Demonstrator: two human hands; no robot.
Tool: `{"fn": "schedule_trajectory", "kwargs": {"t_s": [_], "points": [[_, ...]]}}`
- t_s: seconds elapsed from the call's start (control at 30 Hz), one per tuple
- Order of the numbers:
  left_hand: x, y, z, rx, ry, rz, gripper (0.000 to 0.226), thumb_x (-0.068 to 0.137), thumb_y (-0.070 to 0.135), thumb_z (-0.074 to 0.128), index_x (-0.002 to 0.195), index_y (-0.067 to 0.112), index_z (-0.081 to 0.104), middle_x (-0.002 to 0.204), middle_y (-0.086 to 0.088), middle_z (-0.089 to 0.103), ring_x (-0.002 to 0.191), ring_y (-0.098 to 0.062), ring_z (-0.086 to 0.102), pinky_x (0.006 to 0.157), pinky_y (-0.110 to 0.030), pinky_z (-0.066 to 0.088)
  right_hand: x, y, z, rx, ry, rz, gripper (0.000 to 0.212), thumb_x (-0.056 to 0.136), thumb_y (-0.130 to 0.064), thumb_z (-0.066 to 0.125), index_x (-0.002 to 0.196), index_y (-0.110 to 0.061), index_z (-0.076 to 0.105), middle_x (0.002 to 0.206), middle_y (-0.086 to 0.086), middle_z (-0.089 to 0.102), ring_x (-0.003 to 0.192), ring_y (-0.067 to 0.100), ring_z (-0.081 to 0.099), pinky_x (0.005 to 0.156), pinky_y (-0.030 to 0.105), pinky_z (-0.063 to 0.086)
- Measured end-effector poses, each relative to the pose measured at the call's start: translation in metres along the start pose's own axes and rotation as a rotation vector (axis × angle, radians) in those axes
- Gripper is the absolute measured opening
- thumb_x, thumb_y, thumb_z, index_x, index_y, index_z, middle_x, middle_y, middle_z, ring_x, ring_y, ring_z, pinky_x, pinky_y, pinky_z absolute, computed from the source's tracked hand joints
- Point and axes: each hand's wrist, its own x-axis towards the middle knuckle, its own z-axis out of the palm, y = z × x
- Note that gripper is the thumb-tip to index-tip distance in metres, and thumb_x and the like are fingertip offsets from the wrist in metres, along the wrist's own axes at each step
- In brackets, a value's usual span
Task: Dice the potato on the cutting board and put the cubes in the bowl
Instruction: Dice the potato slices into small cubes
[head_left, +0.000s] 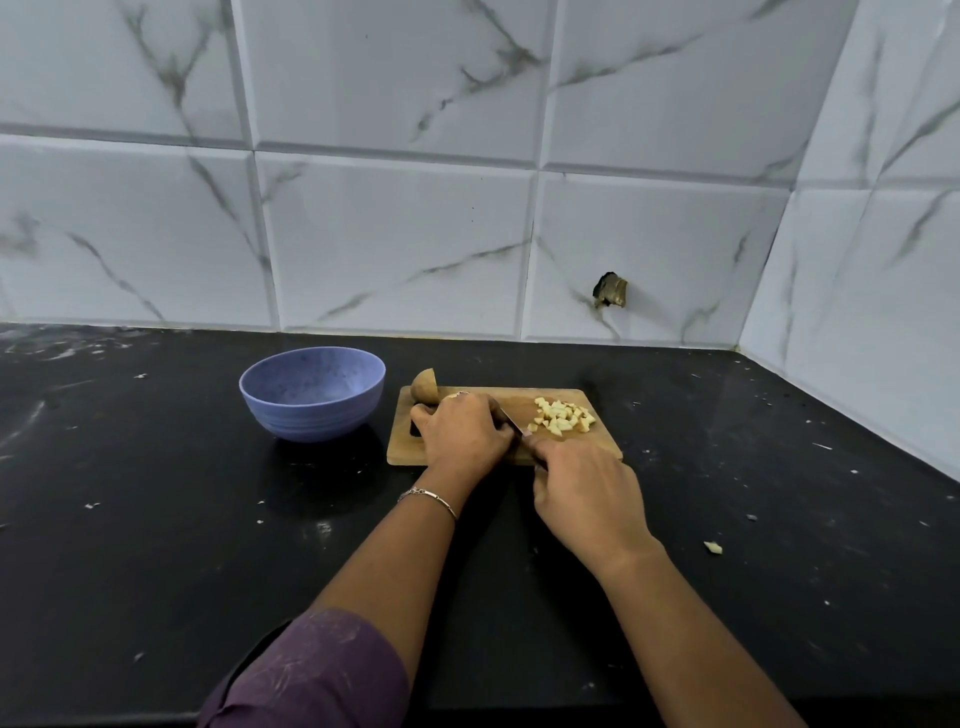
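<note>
- Left hand (462, 434) is palm-down on the cutting board (584, 446), knuckles up and fingers bent toward the wood. It covers whatever is under it, so honestly can't tell if it's pinning a piece or just resting there.
- Right hand (584, 499) sits at the near edge of the board, wrapped around the handle of a knife (511, 422). The blade runs up and to the left between the two hands, and its tip disappears next to the left hand's fingers.
- Potato (425, 385): a brown-skinned chunk sits at the far left corner of the board, just past the left hand's fingers.
- Cubes (563, 415) are in a loose pale pile on the right part of the board, just beside the blade, all lying on the wood.
- Bowl (311, 415) is a speckled blue one, upright on the counter (156, 519) just left of the board and not touching it.
- One stray scrap (713, 547) of potato lies on the black counter, well off to the right of the right wrist, plus small pale crumbs scattered around.
- Left wrist has a thin bracelet (428, 496), and a purple sleeve (311, 670) is pushed up the forearm.
- Behind everything is a white marble-look tile wall (395, 234) with a ragged hole (610, 291) low down, behind the board.
</note>
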Motion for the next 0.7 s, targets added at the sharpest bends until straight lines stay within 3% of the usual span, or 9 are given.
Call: {"fn": "schedule_trajectory", "kwargs": {"t_s": [0.37,0.7], "points": [[0.000,0.000,-0.001,0.000,0.006,0.022,0.016,0.089,0.037,0.060,0.092,0.026,0.071,0.092,0.008,0.069,0.096,-0.016,0.061,0.096,-0.044,0.026,0.000,0.004,-0.008,-0.017,0.052,0.102,0.028,0.100,-0.028,0.051,0.126,-0.033,0.063,0.106,-0.008,0.065,0.094,0.013,0.064,0.072,0.027,0.049],[0.002,-0.008,-0.010,-0.065,0.058,-0.052,0.018,0.097,0.027,0.053,0.108,0.030,0.067,0.114,0.007,0.063,0.113,-0.019,0.051,0.102,-0.048,0.026,-0.002,-0.001,-0.014,0.076,0.025,0.130,0.021,0.097,-0.035,0.058,0.114,-0.028,0.066,0.094,-0.011,0.059,0.081,0.006,0.052,0.068,0.019,0.041]]}}
